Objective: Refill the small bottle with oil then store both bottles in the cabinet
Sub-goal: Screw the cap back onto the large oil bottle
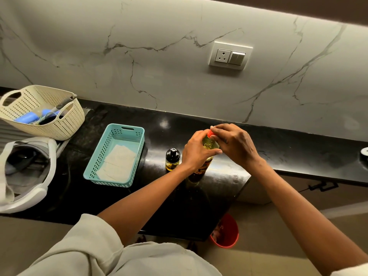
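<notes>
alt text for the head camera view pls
A person's left hand grips a large oil bottle on a black counter while the right hand holds its red cap. A small bottle and teal basket stand left of it.

We see the tall clear plastic oil bottle [209, 145] upright on the black stone counter [225, 182] between our left hand [196, 150] and right hand [235, 144]. Just left of our left hand stands the small black-capped glass bottle [172, 159]; farther left lies the turquoise perforated plastic tray [116, 156].
</notes>
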Action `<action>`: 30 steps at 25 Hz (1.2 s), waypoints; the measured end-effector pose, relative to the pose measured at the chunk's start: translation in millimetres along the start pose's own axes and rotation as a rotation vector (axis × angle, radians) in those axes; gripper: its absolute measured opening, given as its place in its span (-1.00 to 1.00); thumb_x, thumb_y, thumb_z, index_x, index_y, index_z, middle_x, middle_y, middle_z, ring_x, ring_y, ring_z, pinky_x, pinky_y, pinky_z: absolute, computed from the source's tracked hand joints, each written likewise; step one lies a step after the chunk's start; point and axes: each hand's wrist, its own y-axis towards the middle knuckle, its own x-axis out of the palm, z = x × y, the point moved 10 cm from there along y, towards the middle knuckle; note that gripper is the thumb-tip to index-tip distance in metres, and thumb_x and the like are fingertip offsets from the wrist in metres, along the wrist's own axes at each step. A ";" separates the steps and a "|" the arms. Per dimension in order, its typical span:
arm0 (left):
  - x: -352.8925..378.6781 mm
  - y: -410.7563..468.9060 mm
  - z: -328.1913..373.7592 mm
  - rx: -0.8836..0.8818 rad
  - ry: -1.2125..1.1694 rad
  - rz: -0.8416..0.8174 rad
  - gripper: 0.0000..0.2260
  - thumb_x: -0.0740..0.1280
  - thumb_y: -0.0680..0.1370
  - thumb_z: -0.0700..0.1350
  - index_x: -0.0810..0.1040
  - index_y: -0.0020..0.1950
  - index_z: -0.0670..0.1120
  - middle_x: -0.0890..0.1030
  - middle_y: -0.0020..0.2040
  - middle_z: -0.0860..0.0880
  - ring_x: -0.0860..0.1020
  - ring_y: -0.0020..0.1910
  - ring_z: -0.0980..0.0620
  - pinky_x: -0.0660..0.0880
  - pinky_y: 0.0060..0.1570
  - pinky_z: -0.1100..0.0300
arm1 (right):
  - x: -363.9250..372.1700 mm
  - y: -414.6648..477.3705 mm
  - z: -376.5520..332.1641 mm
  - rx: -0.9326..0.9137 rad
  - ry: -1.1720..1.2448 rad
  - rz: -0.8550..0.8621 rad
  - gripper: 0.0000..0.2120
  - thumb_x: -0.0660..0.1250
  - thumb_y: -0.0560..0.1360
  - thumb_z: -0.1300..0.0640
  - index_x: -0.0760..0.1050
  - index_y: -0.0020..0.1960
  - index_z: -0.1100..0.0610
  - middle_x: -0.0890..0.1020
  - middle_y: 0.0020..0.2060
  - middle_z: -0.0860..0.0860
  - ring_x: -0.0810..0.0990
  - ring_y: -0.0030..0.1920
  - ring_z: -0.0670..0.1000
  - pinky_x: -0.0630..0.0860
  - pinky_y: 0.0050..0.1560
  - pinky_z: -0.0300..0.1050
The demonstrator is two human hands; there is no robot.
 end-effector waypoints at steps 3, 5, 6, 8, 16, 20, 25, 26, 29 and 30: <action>-0.5 -0.4 0.1 0.000 0.003 0.007 -0.28 0.67 0.36 0.20 0.53 0.47 0.12 0.61 0.33 0.13 0.63 0.27 0.06 0.65 0.17 0.03 | 1.2 18.9 6.6 0.052 0.110 -0.109 -0.65 0.53 0.57 0.21 0.67 0.35 0.15 0.72 0.11 0.13 0.74 0.00 0.14 0.73 -0.03 0.07; 0.2 -0.6 -0.6 -0.002 0.001 0.009 -0.31 0.66 0.35 0.22 0.55 0.42 0.11 0.61 0.29 0.15 0.63 0.24 0.07 0.66 0.16 -0.01 | 5.8 30.7 3.6 0.026 0.111 -0.222 -0.69 0.55 0.54 0.20 0.70 0.28 0.12 0.70 0.10 0.10 0.73 0.00 0.12 0.73 -0.03 0.06; 0.7 -0.6 -1.3 -0.005 0.001 0.008 -0.33 0.66 0.35 0.23 0.55 0.39 0.10 0.61 0.27 0.15 0.63 0.22 0.08 0.67 0.14 -0.02 | 7.8 35.5 0.9 0.005 0.098 -0.277 -0.71 0.56 0.53 0.20 0.71 0.24 0.11 0.70 0.10 0.09 0.73 0.01 0.12 0.72 -0.02 0.05; 0.0 -0.5 -2.4 -0.011 0.005 0.012 -0.35 0.66 0.36 0.24 0.56 0.36 0.06 0.60 0.25 0.15 0.63 0.20 0.09 0.67 0.12 -0.02 | 12.3 44.5 -3.8 -0.024 0.074 -0.383 -0.74 0.57 0.53 0.19 0.71 0.21 0.10 0.68 0.10 0.07 0.71 0.02 0.10 0.70 -0.02 0.02; -2.0 -2.3 -1.2 0.010 -0.010 0.028 -0.37 0.67 0.37 0.20 0.57 0.36 0.09 0.61 0.31 0.13 0.62 0.25 0.07 0.67 0.12 0.01 | 12.6 55.3 -3.7 0.007 0.047 -0.501 -0.84 0.56 0.54 0.16 0.68 0.11 0.09 0.70 0.01 0.01 0.60 -0.07 -0.04 0.43 -0.15 -0.29; -1.3 -1.3 -3.8 0.004 -0.028 0.035 -0.35 0.68 0.36 0.19 0.56 0.39 0.11 0.61 0.32 0.14 0.62 0.27 0.06 0.66 0.14 0.00 | 15.6 58.2 -3.8 0.032 -0.028 -0.515 -0.82 0.53 0.57 0.05 0.66 0.11 0.10 0.71 -0.03 0.04 0.67 -0.08 0.00 0.49 -0.12 -0.22; 0.8 -1.1 -5.1 0.000 -0.033 0.026 -0.31 0.67 0.36 0.20 0.55 0.44 0.15 0.60 0.34 0.17 0.61 0.29 0.09 0.67 0.18 -0.02 | 20.5 54.8 1.3 0.076 -0.167 -0.535 -0.67 0.41 0.62 -0.11 0.60 0.21 0.12 0.71 -0.01 0.08 0.66 -0.12 0.05 0.56 -0.14 -0.15; 0.2 -1.2 -5.1 0.001 -0.034 0.026 -0.32 0.67 0.36 0.20 0.54 0.43 0.15 0.60 0.32 0.16 0.61 0.27 0.08 0.67 0.16 -0.03 | 21.4 52.0 0.9 0.076 -0.131 -0.572 -0.68 0.42 0.63 -0.10 0.58 0.26 0.10 0.70 0.04 0.06 0.66 -0.07 0.05 0.55 -0.12 -0.15; 0.0 -1.2 -5.6 0.016 -0.024 0.031 -0.33 0.67 0.37 0.19 0.54 0.42 0.12 0.61 0.32 0.14 0.61 0.27 0.07 0.67 0.15 -0.04 | 21.5 45.8 -3.8 0.021 -0.090 -0.632 -0.79 0.41 0.66 0.04 0.56 0.25 0.06 0.67 0.08 0.04 0.61 -0.04 0.02 0.53 -0.09 -0.14; 0.8 -2.0 -5.9 0.016 -0.023 0.033 -0.33 0.67 0.37 0.19 0.54 0.42 0.13 0.60 0.33 0.15 0.61 0.28 0.07 0.66 0.15 -0.03 | 21.0 43.9 -3.4 0.020 -0.098 -0.629 -0.83 0.39 0.67 0.05 0.55 0.22 0.07 0.67 0.06 0.04 0.59 -0.06 0.02 0.53 -0.11 -0.12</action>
